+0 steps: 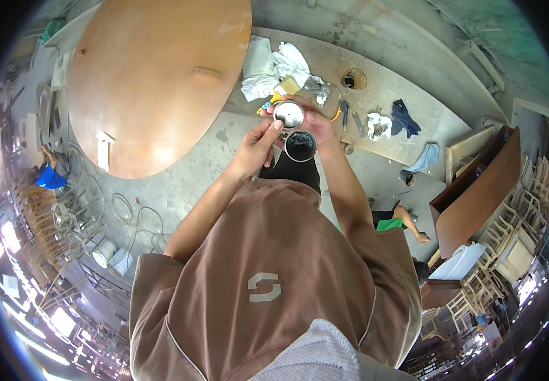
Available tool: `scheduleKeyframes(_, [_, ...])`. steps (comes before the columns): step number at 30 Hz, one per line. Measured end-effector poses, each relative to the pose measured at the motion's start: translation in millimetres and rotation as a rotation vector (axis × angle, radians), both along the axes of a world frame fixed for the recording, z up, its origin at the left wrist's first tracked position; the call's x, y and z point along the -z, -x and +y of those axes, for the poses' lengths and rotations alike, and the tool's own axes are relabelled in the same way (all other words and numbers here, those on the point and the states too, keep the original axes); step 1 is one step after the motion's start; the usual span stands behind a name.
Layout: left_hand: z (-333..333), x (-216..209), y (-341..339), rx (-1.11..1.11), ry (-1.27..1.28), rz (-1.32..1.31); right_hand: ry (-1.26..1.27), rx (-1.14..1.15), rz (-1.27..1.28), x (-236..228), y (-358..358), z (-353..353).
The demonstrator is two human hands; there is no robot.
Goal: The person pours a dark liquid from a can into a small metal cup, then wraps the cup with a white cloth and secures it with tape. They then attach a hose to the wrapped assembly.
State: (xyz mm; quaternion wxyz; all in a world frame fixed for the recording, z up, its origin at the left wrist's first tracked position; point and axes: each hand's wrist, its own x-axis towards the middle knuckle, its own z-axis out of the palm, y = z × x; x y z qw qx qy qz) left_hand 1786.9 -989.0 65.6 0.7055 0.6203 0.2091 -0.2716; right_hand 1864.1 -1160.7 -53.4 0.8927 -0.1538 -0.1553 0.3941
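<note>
A round silvery metal lid (pixel 289 113) with a small dark mark at its centre is between my hands. My left hand (pixel 254 151) is closed, its thumb pressed on the lid's lower left edge. Behind the lid curve the fingers of my right hand (pixel 317 122), closed around its far side. Just below the lid sits a round metal cup (pixel 300 146) with dark, glossy stuff inside. What supports the cup is hidden. Beyond my fingers lies a yellow-handled paintbrush (pixel 286 87) with tan bristles.
White rags (pixel 291 61), orange-black pliers-like tool (pixel 344 114), dark cloth (pixel 406 119) and a round container (pixel 354 79) lie on the bench (pixel 382 76). A large oval wooden top (pixel 160 82) stands left. Hoses (pixel 136 213) lie on the floor. Another person's arm (pixel 408 221) shows at right.
</note>
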Motion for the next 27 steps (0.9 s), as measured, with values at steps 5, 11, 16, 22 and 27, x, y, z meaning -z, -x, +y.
scheduleKeyframes(5, [21.5,-15.3,26.3,-0.003,0.018,-0.085,0.05,-0.019,-0.002,-18.6,13.9,14.8])
scheduleKeyframes(11, [48.7,-15.9,44.4,-0.034,0.0,-0.04,0.398,-0.007,-0.008,-44.1,11.0,12.6])
scheduleKeyframes(16, [59.1,-16.3,52.5,-0.056,0.025,-0.104,0.339,-0.079,0.011,-50.3,23.0,27.1])
scheduleKeyframes(22, [67.9,-17.5,60.6,-0.059,0.016,-0.075,0.312,-0.105,-0.036,-46.0,30.9,40.3])
scheduleKeyframes(27, [77.5,-19.2,62.8,-0.022,0.032,-0.098,0.269,-0.145,-0.059,-59.8,28.1,44.8])
